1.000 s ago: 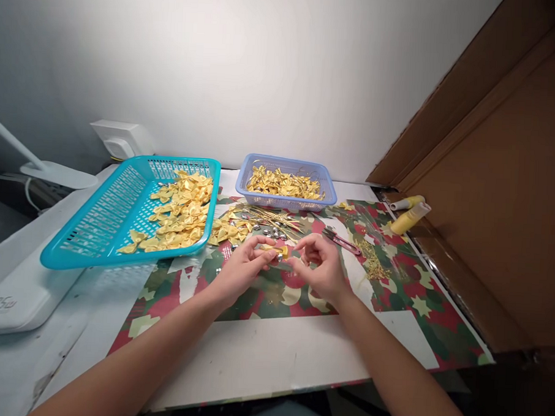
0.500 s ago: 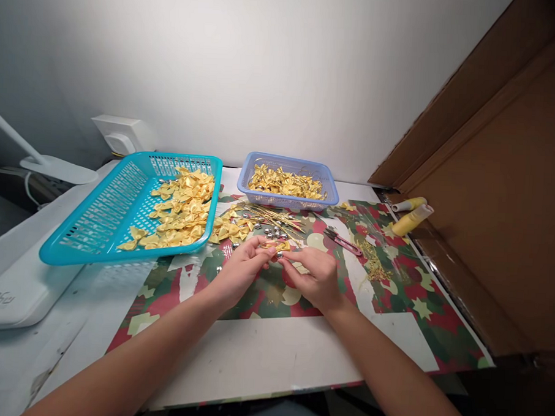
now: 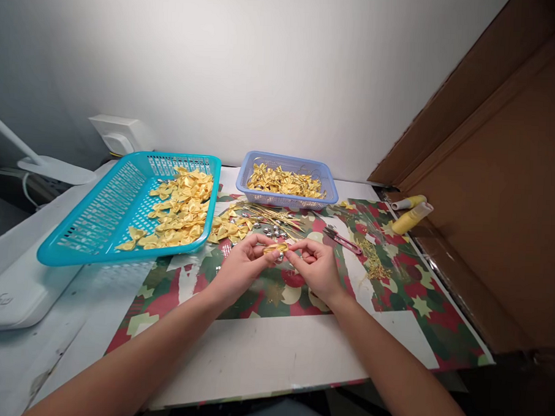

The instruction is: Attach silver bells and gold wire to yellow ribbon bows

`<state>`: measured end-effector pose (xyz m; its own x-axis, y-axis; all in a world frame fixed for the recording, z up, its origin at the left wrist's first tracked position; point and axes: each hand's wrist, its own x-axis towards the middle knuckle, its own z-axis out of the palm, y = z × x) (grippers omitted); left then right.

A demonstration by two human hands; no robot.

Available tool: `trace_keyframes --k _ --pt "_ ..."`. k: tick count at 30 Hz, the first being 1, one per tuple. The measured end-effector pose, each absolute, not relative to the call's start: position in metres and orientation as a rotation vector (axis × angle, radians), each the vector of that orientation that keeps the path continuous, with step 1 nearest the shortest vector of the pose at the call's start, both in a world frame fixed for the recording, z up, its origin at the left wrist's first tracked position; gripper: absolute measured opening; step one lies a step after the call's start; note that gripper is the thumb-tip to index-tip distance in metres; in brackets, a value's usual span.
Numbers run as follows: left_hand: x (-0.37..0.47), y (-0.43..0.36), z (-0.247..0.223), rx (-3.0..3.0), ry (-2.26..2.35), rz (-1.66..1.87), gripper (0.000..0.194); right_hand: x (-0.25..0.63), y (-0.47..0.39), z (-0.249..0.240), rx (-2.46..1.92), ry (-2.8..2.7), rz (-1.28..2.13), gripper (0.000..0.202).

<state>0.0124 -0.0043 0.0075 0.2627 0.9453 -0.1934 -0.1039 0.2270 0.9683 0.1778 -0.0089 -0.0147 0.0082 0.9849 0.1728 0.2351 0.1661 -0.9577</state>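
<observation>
My left hand (image 3: 247, 259) pinches a gold ribbon bow (image 3: 276, 249) over the middle of the table. A small silver bell (image 3: 281, 256) sits against the bow's near side. My right hand (image 3: 318, 265) is closed at the bow's right end, thumb and forefinger together; whether it grips the bow or a thin wire there is too small to tell. Just beyond the hands lie loose silver bells (image 3: 270, 231) and a bundle of gold wire ties (image 3: 277, 216). A pile of gold bows (image 3: 230, 228) rests to the left of them.
A turquoise basket (image 3: 98, 191) with bows stands left, partly over a white scale (image 3: 34, 295). Behind is a purple basket (image 3: 287, 203) of wired bows. Thread snips (image 3: 343, 240), gold wire clippings (image 3: 375, 264) and yellow rolls (image 3: 411, 217) lie right, near a cardboard box (image 3: 499, 181).
My right hand's fingers have shifted from the bell to the bow's right end. The bow has turned slightly in my left hand, which stays in place.
</observation>
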Motion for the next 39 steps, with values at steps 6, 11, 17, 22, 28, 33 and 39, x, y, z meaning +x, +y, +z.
trace_keyframes --k 6,11,17,22,28,33,39 --pt "0.011 -0.004 0.004 1.144 1.008 0.935 0.038 0.177 -0.011 -0.013 -1.278 -1.41 1.055 0.021" --pt "0.007 -0.002 0.002 1.322 1.074 0.945 0.031 0.176 -0.013 -0.011 -1.311 -1.441 1.039 0.019" --pt "0.003 -0.002 0.004 1.715 1.157 0.981 0.011 0.174 -0.014 0.0 -1.265 -1.335 1.337 0.029" --pt "0.004 -0.004 0.005 2.01 1.189 1.049 0.007 0.175 -0.013 0.003 -1.26 -1.324 1.443 0.034" --pt "0.003 -0.003 0.003 2.112 1.154 1.153 0.011 0.179 -0.012 0.004 -1.224 -1.324 1.522 0.031" --pt "0.002 -0.003 0.004 2.156 1.124 1.162 0.009 0.181 -0.015 0.005 -1.278 -1.493 1.194 0.023" --pt "0.002 -0.004 0.005 2.162 1.114 1.151 0.01 0.179 -0.016 -0.001 -1.276 -1.501 1.193 0.022"
